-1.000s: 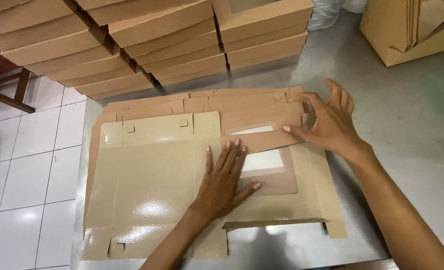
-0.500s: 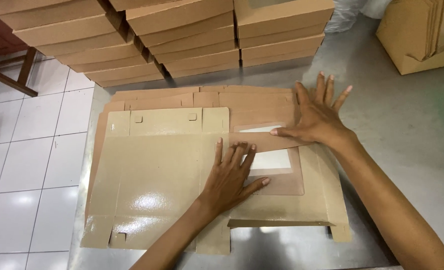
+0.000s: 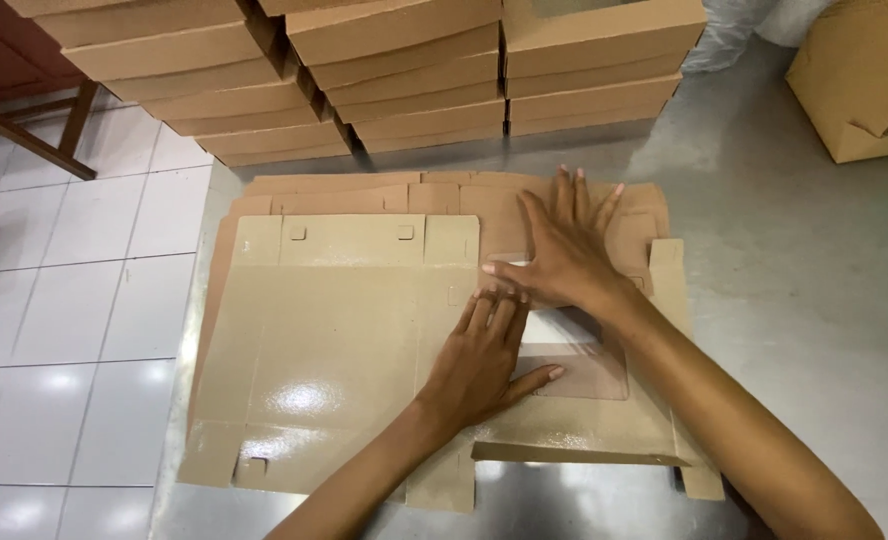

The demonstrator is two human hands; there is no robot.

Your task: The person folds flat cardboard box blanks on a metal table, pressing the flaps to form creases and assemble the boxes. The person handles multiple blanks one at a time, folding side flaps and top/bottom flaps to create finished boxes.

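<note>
Flat box blank [image 3: 334, 340], glossy brown card, is lying unfolded on the steel table [image 3: 794, 300], on top of more flat blanks. Left hand [image 3: 484, 360] is pressing palm-down on it, fingers together, thumb out beside the window cut-out [image 3: 564, 345]. Right hand [image 3: 564, 250] is lying flat just beyond, fingers spread over the folded panel. Folded boxes [image 3: 394, 80] are standing stacked at the far edge.

A single head-worn camera looked steeply down from close above the metal desk [image 3: 814, 300], facing forward over the person's outstretched forearms. It took in the flat cardboard sheet [image 3: 334, 340] at centre, stacked boxes [image 3: 394, 70] along the top edge, and tiled floor [image 3: 74, 300] at left.
</note>
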